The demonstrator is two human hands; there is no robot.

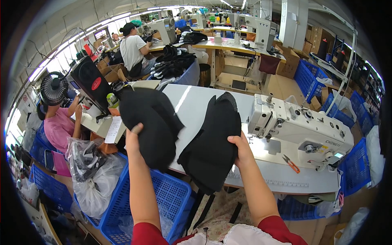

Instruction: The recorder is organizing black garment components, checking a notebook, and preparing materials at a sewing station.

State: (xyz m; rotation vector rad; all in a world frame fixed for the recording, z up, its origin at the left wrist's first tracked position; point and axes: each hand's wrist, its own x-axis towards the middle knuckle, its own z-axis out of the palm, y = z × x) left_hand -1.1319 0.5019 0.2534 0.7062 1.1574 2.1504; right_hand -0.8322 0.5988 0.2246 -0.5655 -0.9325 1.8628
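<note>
My left hand point(134, 143) is closed on a bundle of black fabric pieces point(154, 130), thumb on the near side, held up over the table's left edge. Its outline is slightly blurred. In my right hand point(241, 150) is a second stack of black fabric pieces point(214, 143), curved, with layered edges and a mesh-like strip at the top. The two bundles are apart, with a strip of the pale tabletop point(185, 106) between them. To the right of my right hand stands a white sewing machine point(304, 132) with its work light on.
Orange-handled thread snips point(292, 164) lie before the machine. A blue plastic basket point(185, 190) sits below my left arm, beside clear plastic bags point(100, 188). Co-workers sit at the left, one in pink point(57, 128), one in white point(132, 51). A blue bin of black pieces point(188, 73) stands beyond.
</note>
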